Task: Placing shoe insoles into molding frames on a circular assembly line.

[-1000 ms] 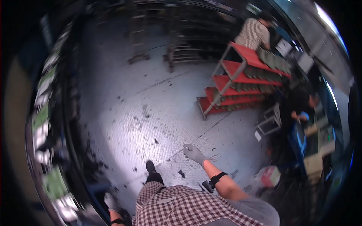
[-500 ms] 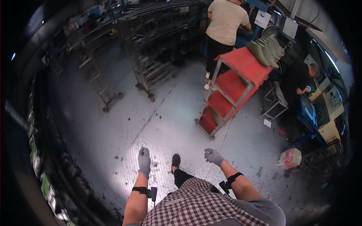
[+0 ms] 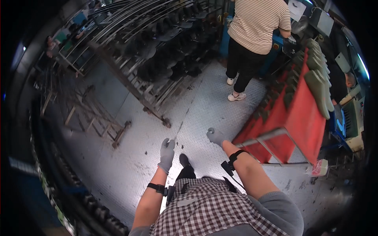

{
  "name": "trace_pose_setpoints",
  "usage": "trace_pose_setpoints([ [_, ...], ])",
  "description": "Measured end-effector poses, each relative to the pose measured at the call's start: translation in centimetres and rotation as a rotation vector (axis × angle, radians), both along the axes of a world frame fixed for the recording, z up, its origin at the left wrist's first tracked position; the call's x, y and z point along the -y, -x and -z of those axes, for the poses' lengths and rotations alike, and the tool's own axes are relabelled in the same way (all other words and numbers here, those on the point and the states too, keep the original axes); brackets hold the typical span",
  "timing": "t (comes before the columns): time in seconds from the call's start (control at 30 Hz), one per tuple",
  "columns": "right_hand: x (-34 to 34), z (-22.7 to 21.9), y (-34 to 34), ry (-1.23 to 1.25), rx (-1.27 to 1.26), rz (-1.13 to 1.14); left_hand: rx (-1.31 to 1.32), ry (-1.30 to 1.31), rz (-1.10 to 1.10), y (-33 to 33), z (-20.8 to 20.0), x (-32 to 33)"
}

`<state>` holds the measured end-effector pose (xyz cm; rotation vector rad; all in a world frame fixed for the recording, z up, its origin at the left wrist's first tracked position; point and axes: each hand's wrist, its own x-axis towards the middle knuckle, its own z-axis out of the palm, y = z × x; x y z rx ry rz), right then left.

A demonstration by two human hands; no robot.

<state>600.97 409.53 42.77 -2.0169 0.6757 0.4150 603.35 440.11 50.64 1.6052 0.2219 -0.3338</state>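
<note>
So both hands are out in front over the metal tread-plate floor [image 3: 193, 118], wearing grey gloves and not touching anything. The left hand [image 3: 167, 154] has its fingers loosely half curled, with a bit of a gap between thumb and forefinger, nothing in there that I can see. The right hand [image 3: 215, 135] is bent in a slack curl, thumb side toward the left, and looks unloaded too; can't really tell how wide the gap between its fingers is. Nearest thing to that right hand is the red-shelved rack [image 3: 307, 116], just to its right and clearly apart from it. Green curved pieces [image 3: 317, 88] stand packed in a row along the right edge of the rack's top shelf, and more of them poke out along its left side lower down. A red-and-white box [image 3: 319, 168] shows just past the rack's near right corner. Beyond the rack there's a co-worker in a striped top [image 3: 258, 27], back turned. Ahead and to the left is a big dark metal rack [image 3: 130, 84] with rows of black pieces [image 3: 161, 39] on it.
</note>
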Motion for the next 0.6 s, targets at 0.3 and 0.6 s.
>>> trace_pose_setpoints([
  [0.3, 9.6, -0.3, -28.1, 0.188, 0.033, 0.05, -0.096, -0.045, 0.154, -28.1, 7.1, 10.6],
  [0.6, 21.7, 12.8, -59.1, 0.373, 0.079, -0.13, 0.142, -0.25, -0.037, -53.3, 22.4, 26.4],
])
